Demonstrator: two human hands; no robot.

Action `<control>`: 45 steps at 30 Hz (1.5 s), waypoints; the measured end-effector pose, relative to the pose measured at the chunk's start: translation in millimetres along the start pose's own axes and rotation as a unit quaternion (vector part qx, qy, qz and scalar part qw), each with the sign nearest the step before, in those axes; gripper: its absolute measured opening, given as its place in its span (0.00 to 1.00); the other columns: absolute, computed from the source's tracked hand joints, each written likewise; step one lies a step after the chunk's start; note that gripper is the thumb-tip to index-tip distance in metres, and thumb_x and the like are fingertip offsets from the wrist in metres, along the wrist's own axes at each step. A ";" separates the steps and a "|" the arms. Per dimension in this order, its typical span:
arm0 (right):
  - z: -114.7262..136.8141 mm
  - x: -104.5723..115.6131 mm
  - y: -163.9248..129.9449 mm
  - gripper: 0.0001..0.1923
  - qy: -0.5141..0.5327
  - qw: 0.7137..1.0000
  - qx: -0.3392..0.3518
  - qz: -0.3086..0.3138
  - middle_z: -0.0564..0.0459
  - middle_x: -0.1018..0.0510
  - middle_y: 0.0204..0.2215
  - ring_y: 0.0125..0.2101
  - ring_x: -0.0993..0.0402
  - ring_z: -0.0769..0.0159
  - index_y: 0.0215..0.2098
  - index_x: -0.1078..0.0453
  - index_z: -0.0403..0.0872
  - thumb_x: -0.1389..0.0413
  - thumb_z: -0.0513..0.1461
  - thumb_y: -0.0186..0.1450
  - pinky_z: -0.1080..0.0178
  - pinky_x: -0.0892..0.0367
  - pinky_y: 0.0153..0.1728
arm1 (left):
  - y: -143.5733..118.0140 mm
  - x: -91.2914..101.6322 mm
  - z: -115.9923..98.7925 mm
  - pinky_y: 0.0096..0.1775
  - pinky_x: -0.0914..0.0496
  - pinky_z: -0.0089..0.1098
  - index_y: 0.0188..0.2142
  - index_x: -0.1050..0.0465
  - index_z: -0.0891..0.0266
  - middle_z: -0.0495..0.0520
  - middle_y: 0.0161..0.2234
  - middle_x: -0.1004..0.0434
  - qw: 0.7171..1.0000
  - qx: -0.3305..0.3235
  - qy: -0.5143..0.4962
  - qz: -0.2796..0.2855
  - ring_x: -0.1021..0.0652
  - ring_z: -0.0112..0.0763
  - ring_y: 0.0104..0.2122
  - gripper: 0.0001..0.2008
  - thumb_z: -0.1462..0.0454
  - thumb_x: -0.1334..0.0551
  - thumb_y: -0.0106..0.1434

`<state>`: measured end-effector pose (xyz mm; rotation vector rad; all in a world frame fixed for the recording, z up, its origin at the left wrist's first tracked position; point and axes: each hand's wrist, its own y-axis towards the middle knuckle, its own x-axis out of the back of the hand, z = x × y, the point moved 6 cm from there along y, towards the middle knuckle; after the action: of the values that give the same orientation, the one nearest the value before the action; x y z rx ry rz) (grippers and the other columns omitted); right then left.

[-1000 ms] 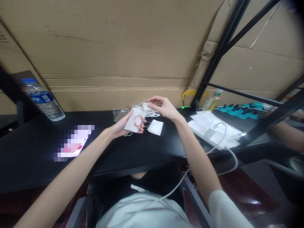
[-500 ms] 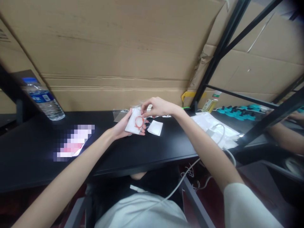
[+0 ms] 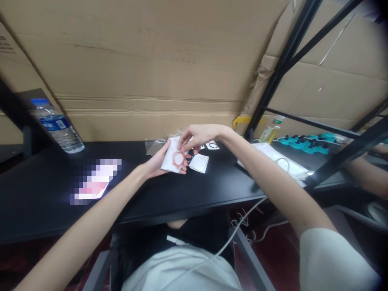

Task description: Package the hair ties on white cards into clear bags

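My left hand (image 3: 157, 162) holds a small white card (image 3: 172, 162) over the black desk (image 3: 151, 194). An orange ring (image 3: 178, 158) lies on the card's face. My right hand (image 3: 198, 135) reaches in from the right, its fingertips pinching the orange ring at the card's upper edge. Another white card (image 3: 198, 163) lies flat on the desk just right of my left hand. Behind my hands sit clear plastic bags (image 3: 154, 147) and a white card bearing a black ring (image 3: 213, 145).
A water bottle (image 3: 57, 126) stands at the desk's back left, a lit phone (image 3: 95, 180) lies left of my hands. Cardboard (image 3: 145, 68) walls the back. White papers and a cable (image 3: 285, 163) lie right, beyond them black frame bars (image 3: 279, 68) and teal parts (image 3: 306, 142).
My right hand came down from the pile behind onto the card in my left hand and now pinches the orange ring. My right elbow swung out to the right.
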<state>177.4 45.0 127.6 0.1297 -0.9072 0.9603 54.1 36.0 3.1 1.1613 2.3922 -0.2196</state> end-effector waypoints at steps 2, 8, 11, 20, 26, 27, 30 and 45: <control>1.4 -1.3 4.0 0.22 0.006 1.000 -0.004 0.018 0.51 0.14 0.38 0.33 0.20 0.66 0.47 0.17 0.47 0.28 0.49 0.58 0.65 0.26 0.36 | -0.5 0.0 -0.7 0.49 0.21 0.52 0.56 0.24 0.67 0.68 0.43 0.17 1.000 -0.001 -0.001 -0.003 0.16 0.47 0.42 0.41 0.36 0.57 0.73; 6.4 -4.3 8.1 0.22 0.044 0.998 0.020 0.038 0.52 0.15 0.39 0.31 0.22 0.70 0.47 0.19 0.46 0.28 0.48 0.59 0.67 0.28 0.34 | -1.4 -1.7 -3.9 0.50 0.22 0.54 0.59 0.26 0.67 0.69 0.42 0.17 1.000 -0.006 0.008 -0.019 0.16 0.49 0.42 0.41 0.37 0.57 0.73; 6.4 -7.6 8.0 0.23 0.068 0.996 0.028 0.059 0.51 0.15 0.39 0.30 0.23 0.71 0.50 0.20 0.45 0.29 0.49 0.61 0.67 0.28 0.33 | -1.6 -2.6 -5.4 0.49 0.22 0.54 0.58 0.26 0.67 0.69 0.41 0.16 1.000 -0.016 0.010 -0.020 0.15 0.49 0.41 0.40 0.37 0.57 0.73; 1.6 -12.9 10.5 0.27 0.096 0.995 -0.021 0.034 0.47 0.15 0.41 0.32 0.21 0.68 0.49 0.19 0.44 0.29 0.52 0.59 0.64 0.23 0.37 | -1.9 -6.2 -2.4 0.51 0.22 0.54 0.55 0.24 0.70 0.71 0.42 0.17 1.000 0.003 0.007 -0.004 0.15 0.50 0.41 0.42 0.37 0.57 0.73; 5.0 -7.6 9.2 0.21 0.059 0.998 -0.013 -0.015 0.51 0.16 0.34 0.29 0.24 0.70 0.44 0.19 0.45 0.28 0.48 0.58 0.67 0.25 0.33 | -1.3 -8.7 -10.2 0.46 0.20 0.53 0.56 0.25 0.66 0.68 0.42 0.17 0.999 -0.038 -0.009 -0.030 0.15 0.48 0.40 0.37 0.40 0.57 0.75; 6.2 -6.5 9.1 0.20 0.053 0.998 -0.006 -0.019 0.51 0.16 0.33 0.28 0.25 0.70 0.44 0.18 0.45 0.28 0.47 0.58 0.67 0.25 0.32 | -1.3 -8.9 -10.8 0.46 0.20 0.54 0.56 0.25 0.66 0.68 0.42 0.17 0.999 -0.041 -0.009 -0.035 0.15 0.48 0.40 0.37 0.40 0.57 0.75; 9.2 -3.3 9.3 0.19 0.052 0.998 0.001 -0.030 0.52 0.16 0.34 0.29 0.23 0.69 0.44 0.18 0.47 0.28 0.47 0.58 0.66 0.24 0.33 | -1.2 -9.3 -11.1 0.46 0.20 0.53 0.55 0.24 0.67 0.67 0.39 0.17 0.998 -0.041 -0.002 -0.048 0.15 0.47 0.38 0.39 0.38 0.58 0.74; 20.1 -7.1 1.9 0.25 0.052 0.998 -0.028 0.033 0.45 0.14 0.45 0.38 0.17 0.61 0.46 0.19 0.45 0.30 0.53 0.60 0.63 0.24 0.36 | -0.8 -10.4 -10.2 0.46 0.20 0.54 0.54 0.23 0.68 0.66 0.39 0.17 0.997 -0.040 0.013 -0.059 0.15 0.46 0.37 0.42 0.36 0.57 0.72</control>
<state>161.9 32.1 134.8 0.0030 -0.8459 0.9922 55.5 31.7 17.0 0.9954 2.4716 -0.1465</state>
